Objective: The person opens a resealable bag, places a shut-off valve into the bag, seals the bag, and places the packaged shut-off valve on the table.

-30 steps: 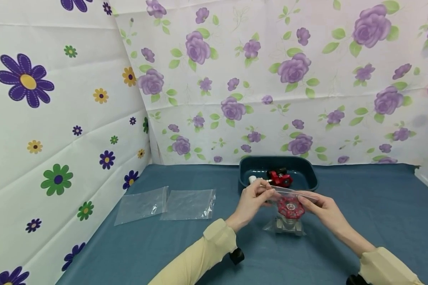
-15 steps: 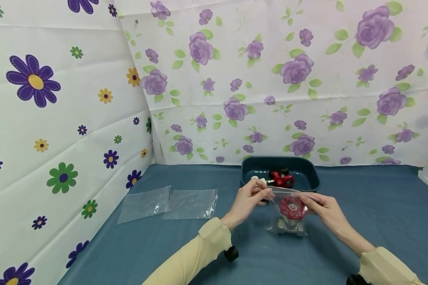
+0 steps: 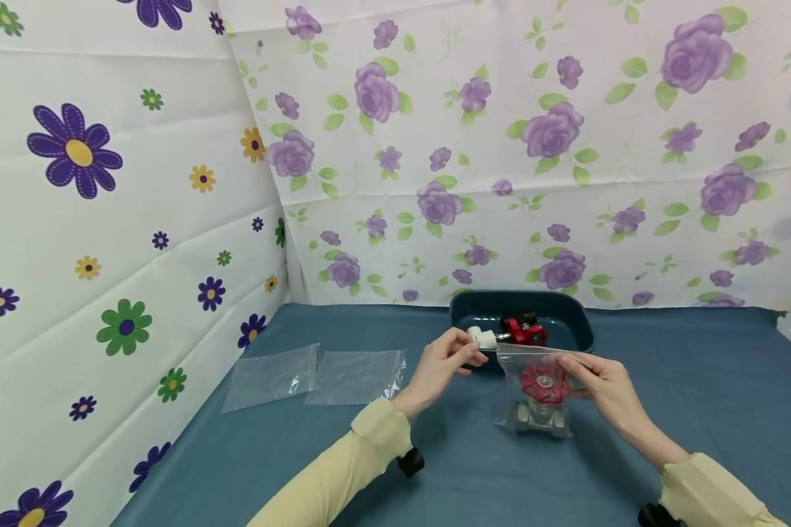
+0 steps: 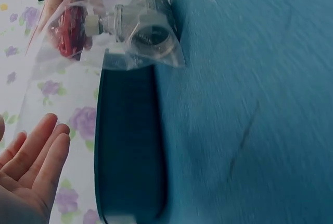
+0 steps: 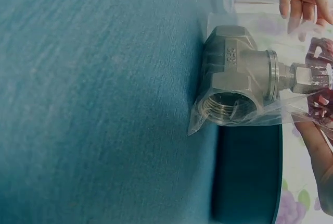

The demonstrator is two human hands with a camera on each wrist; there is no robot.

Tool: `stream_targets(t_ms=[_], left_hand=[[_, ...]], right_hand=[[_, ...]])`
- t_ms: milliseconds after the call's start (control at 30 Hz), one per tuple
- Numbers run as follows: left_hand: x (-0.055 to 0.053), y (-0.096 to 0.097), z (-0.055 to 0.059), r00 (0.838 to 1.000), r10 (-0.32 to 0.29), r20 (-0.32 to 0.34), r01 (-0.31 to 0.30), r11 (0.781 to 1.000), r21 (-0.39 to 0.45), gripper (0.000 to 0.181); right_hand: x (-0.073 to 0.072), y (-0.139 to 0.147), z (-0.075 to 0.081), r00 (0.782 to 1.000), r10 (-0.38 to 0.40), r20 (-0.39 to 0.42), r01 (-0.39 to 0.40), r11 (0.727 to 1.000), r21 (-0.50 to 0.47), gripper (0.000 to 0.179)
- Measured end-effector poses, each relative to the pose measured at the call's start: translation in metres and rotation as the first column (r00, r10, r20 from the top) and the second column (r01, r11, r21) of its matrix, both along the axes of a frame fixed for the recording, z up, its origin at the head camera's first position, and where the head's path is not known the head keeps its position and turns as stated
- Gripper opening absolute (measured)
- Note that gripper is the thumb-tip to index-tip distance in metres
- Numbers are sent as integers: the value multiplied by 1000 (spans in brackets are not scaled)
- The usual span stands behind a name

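From the head, looks forward and down over table (image 3: 501, 483), tray (image 3: 567, 311) and floral backdrop (image 3: 488, 146), farthest off. From the 2 wrists, looks low and close across the table, turned sideways opposite ways, sharing valve (image 5: 244, 67) in its clear bag (image 3: 521, 356), with tray behind, from either side.

Makeshift tabletop work booth, set up for small hardware. Flowered sheets form the walls: a daisy sheet (image 3: 33, 208) on the left, a rose sheet (image 3: 405, 157) at the back, both with fold creases, meeting in a corner behind the worktop (image 3: 488, 487), which is blue. Hardware side: a valve (image 3: 542, 416) in a clear bag (image 3: 510, 360), red and white fittings (image 3: 527, 334) in a dark tray (image 3: 572, 323), two flat bags (image 3: 272, 377) at left. Home, workshop or lab beyond the sheets: can't tell.
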State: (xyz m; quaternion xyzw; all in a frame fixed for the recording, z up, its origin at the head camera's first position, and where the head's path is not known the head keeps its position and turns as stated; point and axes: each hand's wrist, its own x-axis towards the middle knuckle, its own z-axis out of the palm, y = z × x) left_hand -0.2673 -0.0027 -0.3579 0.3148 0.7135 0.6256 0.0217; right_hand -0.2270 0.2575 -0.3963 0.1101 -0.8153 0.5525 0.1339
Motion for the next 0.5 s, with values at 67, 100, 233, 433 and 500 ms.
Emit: stream_targets(t_ms=[67,100,233,433,500], left_hand=[[-1,-3,0,1000,-5,13,5,1000,-8,21],[-1,-5,0,1000,-8,22,9,1000,-15,21],[-3,-14,-2,999,-9,45,11,999,-51,19],[-5,-27,-2,998,43,46,-39,996,-85,19],[-5,-30,-1,997,55,45,-51,995,-90,20]], right_hand=[[1,1,1,1000,-11,16,11,1000,-3,41],[1,1,2,1000,-14,23,15,1000,-9,42],[2,6,5,999,-24,35,26,999,-41,43],[5,18,12,996,-93,9,93,996,6,46],[7,23,15,994,-108,3,108,994,22,47]])
